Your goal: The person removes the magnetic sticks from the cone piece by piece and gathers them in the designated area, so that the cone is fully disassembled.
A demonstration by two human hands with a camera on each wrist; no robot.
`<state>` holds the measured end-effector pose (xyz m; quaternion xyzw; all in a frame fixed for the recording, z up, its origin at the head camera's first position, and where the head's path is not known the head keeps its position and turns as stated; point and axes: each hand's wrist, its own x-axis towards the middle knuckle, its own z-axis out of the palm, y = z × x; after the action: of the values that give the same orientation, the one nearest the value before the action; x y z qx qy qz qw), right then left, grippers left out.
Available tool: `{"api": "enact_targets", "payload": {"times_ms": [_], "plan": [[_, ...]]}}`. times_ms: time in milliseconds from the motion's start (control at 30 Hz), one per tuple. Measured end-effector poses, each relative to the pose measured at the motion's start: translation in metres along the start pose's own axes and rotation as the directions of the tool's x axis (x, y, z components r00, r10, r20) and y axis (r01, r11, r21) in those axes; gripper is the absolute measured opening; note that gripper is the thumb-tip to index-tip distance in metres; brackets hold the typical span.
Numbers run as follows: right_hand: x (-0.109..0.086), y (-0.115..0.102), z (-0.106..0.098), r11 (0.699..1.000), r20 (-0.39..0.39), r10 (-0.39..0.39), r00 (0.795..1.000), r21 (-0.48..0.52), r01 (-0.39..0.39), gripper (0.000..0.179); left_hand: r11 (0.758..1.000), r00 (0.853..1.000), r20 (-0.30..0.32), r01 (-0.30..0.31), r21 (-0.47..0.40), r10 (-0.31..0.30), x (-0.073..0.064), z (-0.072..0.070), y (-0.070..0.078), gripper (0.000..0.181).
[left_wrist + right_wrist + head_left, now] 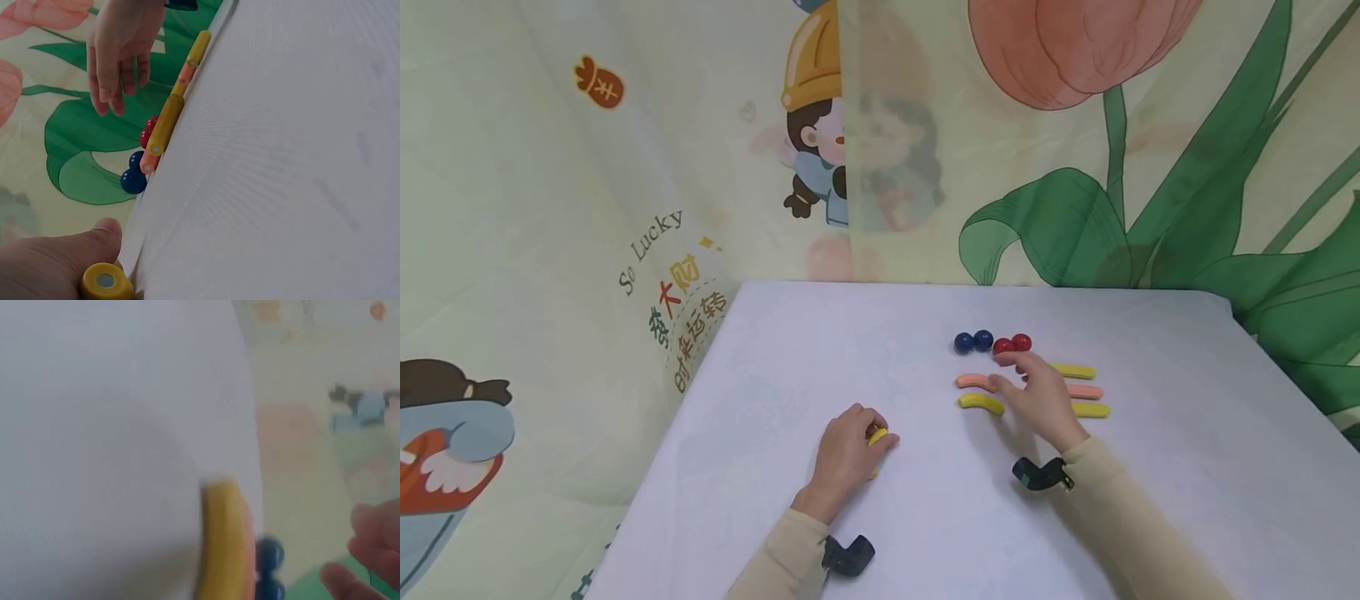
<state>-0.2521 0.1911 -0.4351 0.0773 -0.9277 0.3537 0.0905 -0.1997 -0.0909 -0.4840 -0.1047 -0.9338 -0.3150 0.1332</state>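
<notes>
My left hand holds a yellow rod low over the near middle of the table. In the left wrist view, the rod's round end shows a grey metal disc, with the thumb beside it. Above the laid-out pieces on the right is my right hand, its fingers loosely bent with nothing between them. Beside and partly under it lie a curved pink rod and a curved yellow rod. Two red balls sit just beyond its fingertips.
Two dark blue balls stand left of the red ones. Right of my right hand lie straight rods: yellow, pink and yellow. A white cloth covers the table, and printed curtains hang behind it.
</notes>
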Motion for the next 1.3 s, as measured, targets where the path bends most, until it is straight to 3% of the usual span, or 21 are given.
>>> {"api": "enact_targets", "payload": {"times_ms": [167,400,600,767,1000,1133,1300], "plan": [[-0.024,-0.024,0.034,0.992,0.092,-0.111,0.990,0.069,0.104,0.024,0.999,0.999,-0.017,0.036,-0.005,-0.036,0.000,0.001,0.000,0.017],[-0.051,-0.053,0.077,0.979,0.250,-0.156,0.956,0.171,0.115,0.017,0.994,0.994,-0.032,0.102,-0.049,-0.104,0.002,0.000,0.001,0.020],[-0.056,-0.061,0.090,0.967,0.223,-0.177,0.959,0.222,0.127,0.011,0.962,0.979,-0.073,0.173,-0.213,-0.192,0.013,0.005,0.002,0.018],[-0.056,-0.060,0.091,0.978,0.202,-0.114,0.973,0.194,0.075,0.014,0.924,0.971,-0.088,0.183,-0.335,-0.224,0.020,0.012,0.005,0.021],[-0.052,-0.054,0.087,0.985,0.123,-0.011,0.992,0.172,-0.010,0.013,0.881,0.968,-0.067,0.190,-0.434,-0.241,0.030,0.018,0.013,0.017],[-0.049,-0.050,0.084,0.978,0.082,0.052,0.995,0.198,-0.068,0.013,0.861,0.972,-0.068,0.167,-0.481,-0.226,0.034,0.025,0.016,0.017],[-0.047,-0.047,0.080,0.968,0.084,0.076,0.994,0.231,-0.093,0.017,0.849,0.969,-0.136,0.108,-0.517,-0.206,0.034,0.031,0.024,0.017]]}}
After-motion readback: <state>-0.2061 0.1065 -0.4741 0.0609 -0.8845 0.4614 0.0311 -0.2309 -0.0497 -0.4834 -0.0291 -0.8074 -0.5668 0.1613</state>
